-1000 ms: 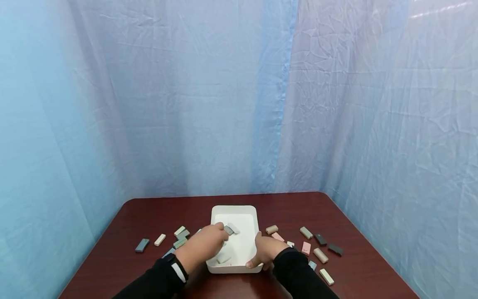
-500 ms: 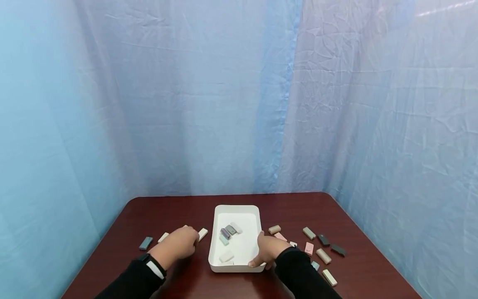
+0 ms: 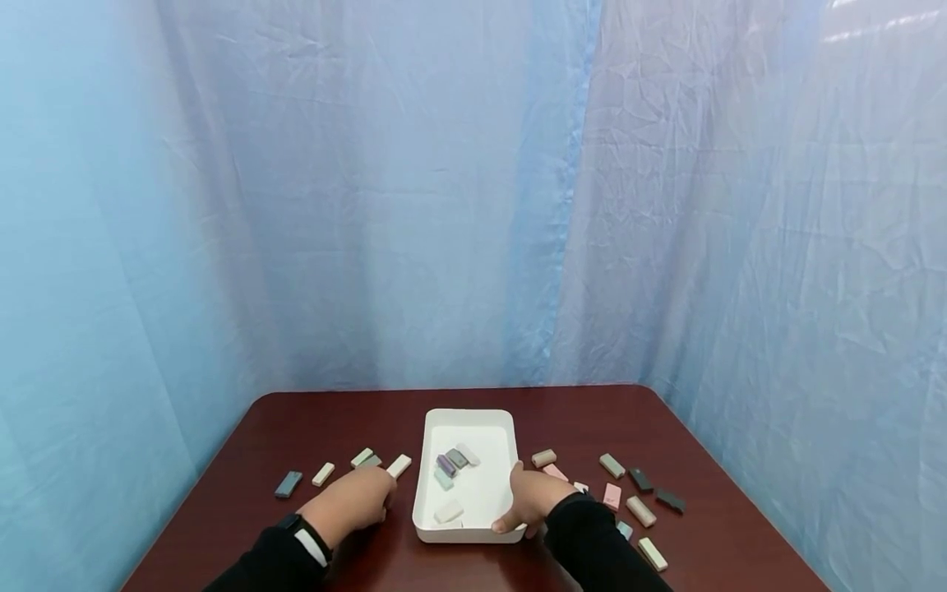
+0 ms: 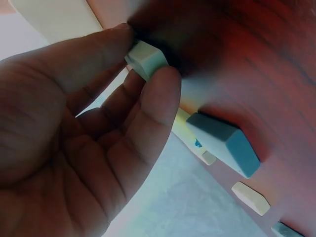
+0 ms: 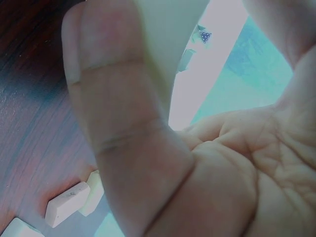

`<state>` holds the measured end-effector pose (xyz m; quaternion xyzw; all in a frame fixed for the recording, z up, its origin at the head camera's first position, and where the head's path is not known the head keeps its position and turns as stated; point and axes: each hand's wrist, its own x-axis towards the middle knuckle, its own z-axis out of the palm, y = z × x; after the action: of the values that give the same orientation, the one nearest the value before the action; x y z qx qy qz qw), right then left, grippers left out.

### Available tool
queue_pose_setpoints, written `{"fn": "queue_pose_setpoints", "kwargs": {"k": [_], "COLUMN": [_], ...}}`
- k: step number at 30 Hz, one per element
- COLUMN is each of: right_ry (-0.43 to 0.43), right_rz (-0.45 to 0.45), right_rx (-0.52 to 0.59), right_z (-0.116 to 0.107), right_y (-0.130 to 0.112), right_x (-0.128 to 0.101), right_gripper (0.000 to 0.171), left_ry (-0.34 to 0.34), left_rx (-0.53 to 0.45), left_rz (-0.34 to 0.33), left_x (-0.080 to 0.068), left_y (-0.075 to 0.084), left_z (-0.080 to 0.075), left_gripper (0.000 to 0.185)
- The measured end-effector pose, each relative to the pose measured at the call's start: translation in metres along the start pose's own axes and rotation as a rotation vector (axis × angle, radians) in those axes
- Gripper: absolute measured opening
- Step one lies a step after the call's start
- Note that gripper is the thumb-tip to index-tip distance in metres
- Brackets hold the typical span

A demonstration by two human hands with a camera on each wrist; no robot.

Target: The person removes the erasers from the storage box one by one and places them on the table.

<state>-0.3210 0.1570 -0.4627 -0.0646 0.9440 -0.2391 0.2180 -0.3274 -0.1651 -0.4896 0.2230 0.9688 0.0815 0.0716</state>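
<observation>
A white tray (image 3: 506,427) stands mid-table with several small blocks inside. My left hand (image 3: 355,500) lies on the table just left of the tray. In the left wrist view my left hand (image 4: 148,64) pinches a pale green block (image 4: 146,59) between thumb and forefinger against the table. A grey-blue block (image 4: 224,144) lies beside it. My right hand (image 3: 528,496) grips the tray's near right rim, thumb inside; in the right wrist view the thumb (image 5: 118,118) presses against the tray wall (image 5: 170,29).
Loose blocks lie on the dark red table (image 3: 311,419): a few left of the tray, among them a cream block (image 3: 399,465) and a grey block (image 3: 288,483), and several to the right, such as a pink block (image 3: 611,494). Blue curtains (image 3: 370,205) close in behind.
My left hand left the tray, moved left and drew back to the table, where it now pinches a pale green block. The right hand stayed on the tray rim.
</observation>
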Motion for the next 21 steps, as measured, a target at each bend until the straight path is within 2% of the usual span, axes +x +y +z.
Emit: {"fn": "queue_pose_setpoints", "kwargs": {"k": [7,10,15,18,21], "right_ry": [0.011,0.003,-0.002,0.009,0.013], "right_rz": [-0.005,-0.004,-0.009,-0.015,-0.017], "right_rx": [-0.038,-0.014,0.003,-0.007,0.004], "right_z": [0.001,0.001,0.002,0.001,0.0], "right_y": [0.0,0.0,0.0,-0.001,-0.001], "right_x": [0.001,0.001,-0.002,-0.003,-0.004], "right_gripper": [0.112,0.112,0.113,0.114,0.114], "left_ry": [0.011,0.008,0.078,0.156,0.216], "left_rx": [-0.035,-0.055,-0.017,0.015,0.043], "left_rz": [0.0,-0.021,-0.035,0.015,0.115], "left_x": [-0.001,-0.002,0.004,0.015,0.027], "left_y": [-0.001,0.0,0.008,0.02,0.036], "left_z": [0.001,-0.003,-0.017,-0.025,-0.026], "left_gripper": [0.017,0.017,0.011,0.006,0.007]}}
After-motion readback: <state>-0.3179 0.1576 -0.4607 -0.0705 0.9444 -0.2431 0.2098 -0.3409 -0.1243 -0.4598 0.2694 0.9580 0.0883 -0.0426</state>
